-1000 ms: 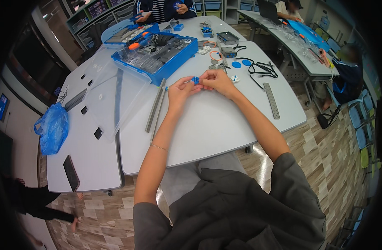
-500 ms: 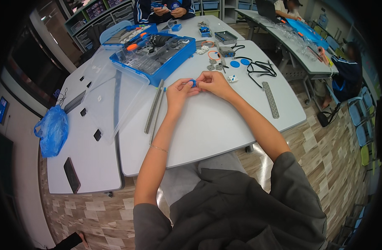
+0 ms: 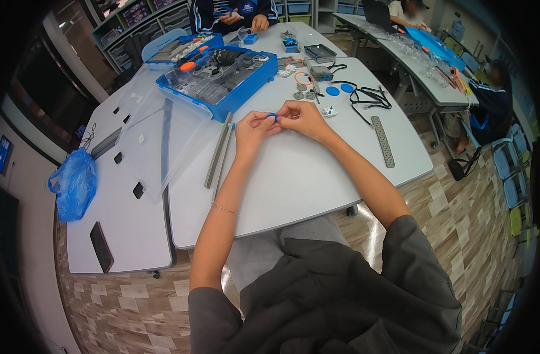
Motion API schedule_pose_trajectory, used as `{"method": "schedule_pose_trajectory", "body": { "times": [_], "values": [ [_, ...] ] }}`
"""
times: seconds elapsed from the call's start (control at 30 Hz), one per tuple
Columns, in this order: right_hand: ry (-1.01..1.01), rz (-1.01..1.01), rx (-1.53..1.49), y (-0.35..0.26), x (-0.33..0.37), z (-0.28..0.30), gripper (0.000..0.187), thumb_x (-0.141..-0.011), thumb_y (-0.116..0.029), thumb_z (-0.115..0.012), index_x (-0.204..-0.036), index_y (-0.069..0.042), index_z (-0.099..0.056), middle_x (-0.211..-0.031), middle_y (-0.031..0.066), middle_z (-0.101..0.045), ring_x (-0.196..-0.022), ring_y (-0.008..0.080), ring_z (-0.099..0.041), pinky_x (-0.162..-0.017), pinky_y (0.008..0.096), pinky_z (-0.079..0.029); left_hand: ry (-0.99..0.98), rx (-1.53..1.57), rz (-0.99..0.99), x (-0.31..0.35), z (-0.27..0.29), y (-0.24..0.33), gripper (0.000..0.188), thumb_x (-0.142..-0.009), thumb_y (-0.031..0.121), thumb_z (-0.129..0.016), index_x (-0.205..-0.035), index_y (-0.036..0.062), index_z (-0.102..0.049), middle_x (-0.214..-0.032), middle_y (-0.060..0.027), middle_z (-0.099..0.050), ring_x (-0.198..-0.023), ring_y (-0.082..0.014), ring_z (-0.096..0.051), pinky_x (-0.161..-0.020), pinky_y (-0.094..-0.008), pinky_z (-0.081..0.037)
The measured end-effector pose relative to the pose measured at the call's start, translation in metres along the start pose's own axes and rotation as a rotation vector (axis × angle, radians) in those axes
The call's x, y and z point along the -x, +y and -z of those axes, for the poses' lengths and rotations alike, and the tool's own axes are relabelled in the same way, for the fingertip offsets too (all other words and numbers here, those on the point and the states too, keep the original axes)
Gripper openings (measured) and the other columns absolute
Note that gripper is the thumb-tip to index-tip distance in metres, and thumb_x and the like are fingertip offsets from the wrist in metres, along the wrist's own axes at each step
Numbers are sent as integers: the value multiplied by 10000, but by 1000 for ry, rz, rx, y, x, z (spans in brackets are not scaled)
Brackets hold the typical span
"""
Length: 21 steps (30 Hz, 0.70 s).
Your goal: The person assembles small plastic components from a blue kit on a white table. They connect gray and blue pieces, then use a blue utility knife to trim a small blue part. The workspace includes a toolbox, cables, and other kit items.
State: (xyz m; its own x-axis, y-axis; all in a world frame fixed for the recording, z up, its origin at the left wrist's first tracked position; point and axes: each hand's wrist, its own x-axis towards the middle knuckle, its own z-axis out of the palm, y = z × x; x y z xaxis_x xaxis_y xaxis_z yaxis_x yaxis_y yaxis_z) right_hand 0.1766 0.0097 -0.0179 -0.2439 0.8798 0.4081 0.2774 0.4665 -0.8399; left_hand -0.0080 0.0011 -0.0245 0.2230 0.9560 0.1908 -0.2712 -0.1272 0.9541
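Between my left hand (image 3: 255, 130) and my right hand (image 3: 300, 118) is a small round blue plastic part (image 3: 273, 117), pinched from both sides over the white table. Fingers cover much of it, so its exact kind is hidden. Close by my right hand sits a white block with a blue piece on it (image 3: 329, 111). Two long grey bars (image 3: 218, 154) lie along the outer side of my left forearm. Beyond my hands are small grey connectors (image 3: 304, 92) and two flat blue discs (image 3: 333, 91).
A blue kit box (image 3: 246, 88) of parts stands far left, its clear lid (image 3: 170, 138) beside it. Black cables (image 3: 370, 97) and a perforated grey beam (image 3: 382, 141) lie right. A phone (image 3: 101, 248) and blue plastic bag (image 3: 74, 184) are left. Another person's hand (image 3: 259, 23) is across the table.
The blue part has turned slightly between my fingers; my arms stay in place. Across the table, the other person's hand has moved down toward a small blue tray.
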Motion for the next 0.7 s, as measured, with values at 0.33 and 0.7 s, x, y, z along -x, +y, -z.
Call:
{"method": "schedule_pose_trajectory", "body": {
  "times": [0.33, 0.7],
  "values": [
    [-13, -182, -867, -8, -4, 23, 176, -947, -170, -665, -1022, -10, -653, -862, 11, -612, -718, 69, -535, -627, 208, -419, 65, 86, 29, 1, 1, 6, 197, -952, 83, -631, -1062, -68, -566, -1013, -205, -683, -973, -278, -706, -902, -344, -579],
    [-310, 147, -1038, -51, 2, 37, 196, -963, -245, -648, -926, -54, -627, -791, 2, -565, -641, 57, -445, -586, 226, -358, 25, 67, 18, 2, 0, 6, 216, -956, 113, -636, -1069, -58, -566, -1010, -190, -680, -969, -258, -705, -896, -332, -576]
  ]
}}
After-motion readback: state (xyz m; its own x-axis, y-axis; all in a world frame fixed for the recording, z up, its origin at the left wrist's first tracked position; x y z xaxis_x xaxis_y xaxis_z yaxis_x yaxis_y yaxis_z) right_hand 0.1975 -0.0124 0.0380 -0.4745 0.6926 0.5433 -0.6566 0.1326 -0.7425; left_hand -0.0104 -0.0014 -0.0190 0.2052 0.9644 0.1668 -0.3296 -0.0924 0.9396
